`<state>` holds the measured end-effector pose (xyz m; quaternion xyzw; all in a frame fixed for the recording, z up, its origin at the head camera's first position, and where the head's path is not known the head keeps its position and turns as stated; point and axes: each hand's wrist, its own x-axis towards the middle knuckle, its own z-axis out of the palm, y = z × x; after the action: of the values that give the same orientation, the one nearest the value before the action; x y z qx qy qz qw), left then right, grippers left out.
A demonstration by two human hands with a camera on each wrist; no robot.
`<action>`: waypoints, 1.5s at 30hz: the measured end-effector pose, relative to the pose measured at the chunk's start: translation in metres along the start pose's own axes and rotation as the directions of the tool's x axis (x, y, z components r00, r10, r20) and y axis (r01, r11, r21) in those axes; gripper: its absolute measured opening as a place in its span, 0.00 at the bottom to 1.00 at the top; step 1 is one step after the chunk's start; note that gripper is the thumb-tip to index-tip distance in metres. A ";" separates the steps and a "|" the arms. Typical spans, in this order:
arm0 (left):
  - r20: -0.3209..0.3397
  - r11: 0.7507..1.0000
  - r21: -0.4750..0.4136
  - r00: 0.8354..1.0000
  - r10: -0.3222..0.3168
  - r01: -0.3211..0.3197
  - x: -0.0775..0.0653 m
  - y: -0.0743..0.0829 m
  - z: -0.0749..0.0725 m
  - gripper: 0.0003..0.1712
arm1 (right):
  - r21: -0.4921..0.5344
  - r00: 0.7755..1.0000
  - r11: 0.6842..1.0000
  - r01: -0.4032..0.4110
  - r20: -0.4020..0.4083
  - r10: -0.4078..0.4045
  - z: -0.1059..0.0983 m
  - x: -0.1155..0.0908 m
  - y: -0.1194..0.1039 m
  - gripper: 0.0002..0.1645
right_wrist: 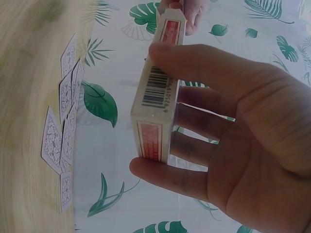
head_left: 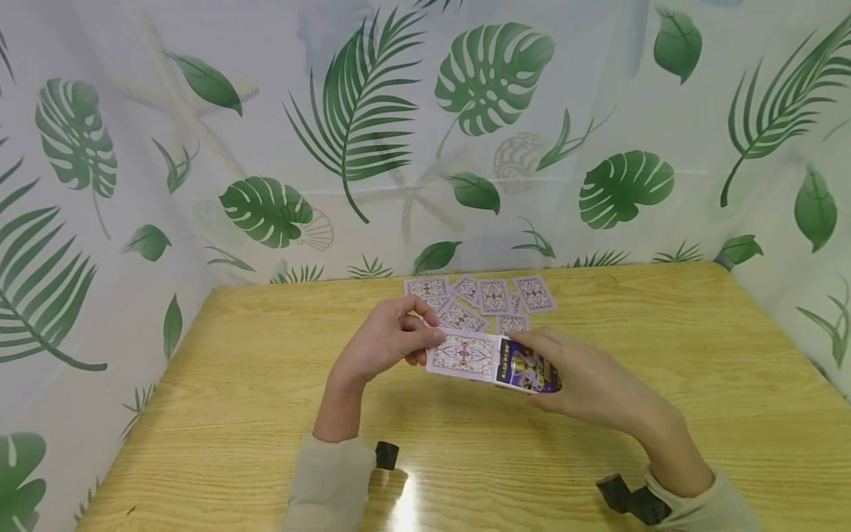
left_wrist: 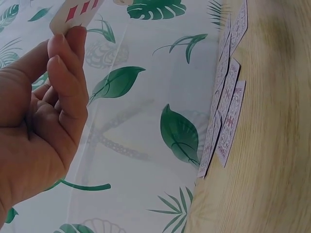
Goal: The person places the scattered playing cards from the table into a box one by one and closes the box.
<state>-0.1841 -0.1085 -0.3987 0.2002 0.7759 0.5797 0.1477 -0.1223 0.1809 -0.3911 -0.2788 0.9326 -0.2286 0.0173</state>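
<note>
My left hand (head_left: 382, 340) pinches the end of a playing card (head_left: 463, 356) between thumb and fingers, patterned back up. Red diamonds show on the face of this card (left_wrist: 77, 13) in the left wrist view. The card's other end meets the end of a purple card box (head_left: 525, 367); whether it is partly inside, I cannot tell. Around that box curl the thumb and fingers of my right hand (head_left: 592, 377), holding it above the table. A barcode and red panels mark the side of the box (right_wrist: 156, 92) in the right wrist view.
Several playing cards (head_left: 493, 295) lie back up, some overlapping, near the far edge of the wooden table (head_left: 253, 384). A white cloth (head_left: 392, 244) with green leaf prints hangs behind the table and along its sides.
</note>
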 end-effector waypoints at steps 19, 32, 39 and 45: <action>0.060 0.984 -0.170 0.997 -0.050 0.060 0.003 -0.008 -0.002 0.12 | -0.017 1.000 1.000 0.009 -0.013 -0.009 -0.001 -0.001 -0.002 0.47; 0.115 0.982 -0.186 0.993 -0.017 0.039 0.004 -0.009 0.000 0.15 | -0.019 1.000 1.000 0.008 -0.017 -0.009 -0.002 0.000 -0.002 0.47; 0.152 0.965 -0.251 0.988 -0.031 0.069 0.005 -0.010 0.003 0.22 | -0.022 0.999 1.000 0.013 -0.030 -0.014 -0.002 -0.001 -0.004 0.46; 0.157 0.956 -0.275 0.986 -0.057 0.099 0.007 -0.011 0.007 0.25 | -0.018 0.999 1.000 0.016 -0.028 -0.017 -0.003 -0.001 -0.005 0.46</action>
<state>-0.1889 -0.1018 -0.4115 0.1885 0.6796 0.6617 0.2546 -0.1197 0.1793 -0.3865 -0.2834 0.9324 -0.2243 0.0000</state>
